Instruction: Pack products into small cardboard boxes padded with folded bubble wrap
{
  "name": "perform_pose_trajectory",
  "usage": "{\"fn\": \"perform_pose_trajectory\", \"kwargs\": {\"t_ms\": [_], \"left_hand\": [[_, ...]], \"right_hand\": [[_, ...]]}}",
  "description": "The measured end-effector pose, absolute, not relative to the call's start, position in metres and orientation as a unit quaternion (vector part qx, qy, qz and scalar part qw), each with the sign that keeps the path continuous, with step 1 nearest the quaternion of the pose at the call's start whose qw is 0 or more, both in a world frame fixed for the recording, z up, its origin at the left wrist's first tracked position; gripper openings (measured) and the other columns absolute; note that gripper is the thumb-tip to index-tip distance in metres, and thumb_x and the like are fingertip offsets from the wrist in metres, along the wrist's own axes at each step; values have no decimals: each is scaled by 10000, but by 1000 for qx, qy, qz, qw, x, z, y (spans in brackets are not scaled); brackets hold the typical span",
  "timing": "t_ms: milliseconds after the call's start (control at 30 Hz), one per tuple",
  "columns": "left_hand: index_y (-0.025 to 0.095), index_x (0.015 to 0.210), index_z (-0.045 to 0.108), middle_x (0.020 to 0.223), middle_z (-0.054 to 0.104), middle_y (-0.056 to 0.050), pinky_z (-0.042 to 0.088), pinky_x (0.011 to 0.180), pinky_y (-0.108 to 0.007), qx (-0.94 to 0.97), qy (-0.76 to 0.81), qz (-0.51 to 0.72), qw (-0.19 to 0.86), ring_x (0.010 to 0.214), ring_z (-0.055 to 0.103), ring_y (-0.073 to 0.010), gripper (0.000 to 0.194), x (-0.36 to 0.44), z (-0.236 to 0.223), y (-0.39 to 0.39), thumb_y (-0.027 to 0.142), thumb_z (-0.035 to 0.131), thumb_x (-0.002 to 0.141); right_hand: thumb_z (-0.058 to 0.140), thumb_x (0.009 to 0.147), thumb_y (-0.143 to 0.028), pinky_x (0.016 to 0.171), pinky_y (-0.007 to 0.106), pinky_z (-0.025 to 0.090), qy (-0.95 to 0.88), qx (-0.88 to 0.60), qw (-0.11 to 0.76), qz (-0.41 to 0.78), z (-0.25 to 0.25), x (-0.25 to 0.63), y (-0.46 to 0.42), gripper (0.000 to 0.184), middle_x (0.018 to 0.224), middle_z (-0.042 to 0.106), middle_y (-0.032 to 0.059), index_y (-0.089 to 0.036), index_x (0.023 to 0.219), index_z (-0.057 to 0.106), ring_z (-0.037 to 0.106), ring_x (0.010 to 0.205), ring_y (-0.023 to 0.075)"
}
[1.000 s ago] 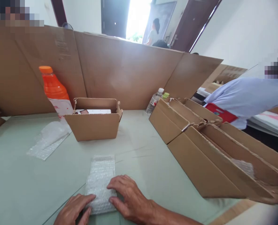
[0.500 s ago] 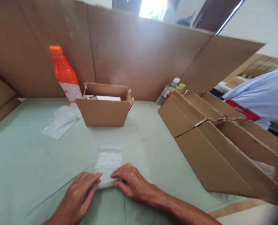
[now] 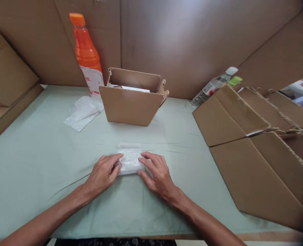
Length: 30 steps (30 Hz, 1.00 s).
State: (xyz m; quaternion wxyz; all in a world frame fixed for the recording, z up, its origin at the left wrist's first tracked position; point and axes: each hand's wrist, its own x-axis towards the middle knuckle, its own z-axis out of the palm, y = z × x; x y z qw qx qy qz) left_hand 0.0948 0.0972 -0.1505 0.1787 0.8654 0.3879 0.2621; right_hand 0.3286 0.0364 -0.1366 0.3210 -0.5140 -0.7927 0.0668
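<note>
A folded pad of clear bubble wrap (image 3: 130, 159) lies flat on the green-covered table, near its front middle. At the pad's left edge, my left hand (image 3: 106, 171) holds it between thumb and bent fingers. My right hand (image 3: 156, 171) grips the opposite side, its thumb by the near right corner and its fingertips along the edge. Whether anything is wrapped inside the pad I cannot tell.
Behind the pad stands an open cardboard box (image 3: 131, 106) with something white inside. Left of it are an orange bottle (image 3: 88, 56) and loose bubble wrap (image 3: 83, 112). Divided cardboard boxes (image 3: 259, 171) stand at right, with a clear bottle (image 3: 213, 89) behind. Cardboard walls (image 3: 182, 44) enclose the back.
The bubble wrap pad has become shorter from front to back, its near end folded over. Both hands stay at its sides. My view has tilted down, so things sit differently in the picture.
</note>
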Motion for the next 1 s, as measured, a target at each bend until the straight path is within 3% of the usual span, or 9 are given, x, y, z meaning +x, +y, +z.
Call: {"fn": "perform_pose_trajectory", "kwargs": {"t_ms": [167,300,400,533,600,700,767,867,1000], "left_hand": [[171,1178,625,914,688,-60,522,744,-389,844,432,256,185,752,622,-199,274,103,-146,108,277,508,955],[206,1335,523,1101,652,-95,549,687,-324,721,503,296,374,873,650,-190,436,101,-134,98,410,534,950],[178,1441,372,1259,614,-160,594,796,-371,563,521,311,561,1042,680,-228,590,97,-129,87,435,544,937],[153,1507,265,1181,665,-145,576,898,-412,486,496,309,649,1027,693,-230,744,103,-129,81,378,599,881],[151,1500,302,1126,683,-120,573,880,-379,492,509,317,632,961,697,-208,740,108,-129,82,371,606,862],[156,1480,353,1093,686,-99,578,830,-339,522,507,314,610,914,696,-197,700,116,-130,82,374,605,865],[161,1478,362,1074,681,-93,583,797,-332,557,486,309,599,882,697,-193,683,119,-131,80,367,606,875],[177,1454,403,1096,669,-105,582,812,-349,640,474,330,506,929,690,-203,611,120,-127,86,355,596,903],[231,1430,434,1310,601,-130,502,1023,-462,782,437,394,207,1211,592,-262,530,123,-93,129,262,593,925]], "right_hand": [[604,913,-206,890,462,452,-860,-467,203,42,-137,329,45,283,1231,671,161,-169,1192,631,605,1058,296],[577,935,-207,869,399,482,-793,-531,243,176,-143,332,65,269,1119,737,112,-187,1192,654,653,962,246],[604,926,-277,858,354,507,-691,-585,278,321,-139,330,68,294,1129,741,79,-201,1204,661,674,961,227],[599,912,-283,861,342,520,-670,-537,291,423,-133,325,59,256,1086,740,56,-223,1147,682,679,953,212],[641,885,-307,999,425,471,-700,-527,304,375,-133,327,57,261,1236,685,100,-225,1128,692,618,1150,262],[757,798,-419,1102,501,385,-703,-535,316,345,-133,336,60,582,1480,501,159,-216,1320,598,468,1350,320],[766,786,-457,1027,438,454,-674,-515,315,425,-133,341,62,674,1382,590,146,-200,1371,552,564,1233,289],[658,876,-394,785,299,497,-624,-493,334,506,-135,340,63,319,971,719,49,-175,1106,683,643,875,191],[630,881,-349,696,259,441,-598,-507,378,492,-142,334,61,217,828,682,14,-163,967,702,587,748,150]]}}
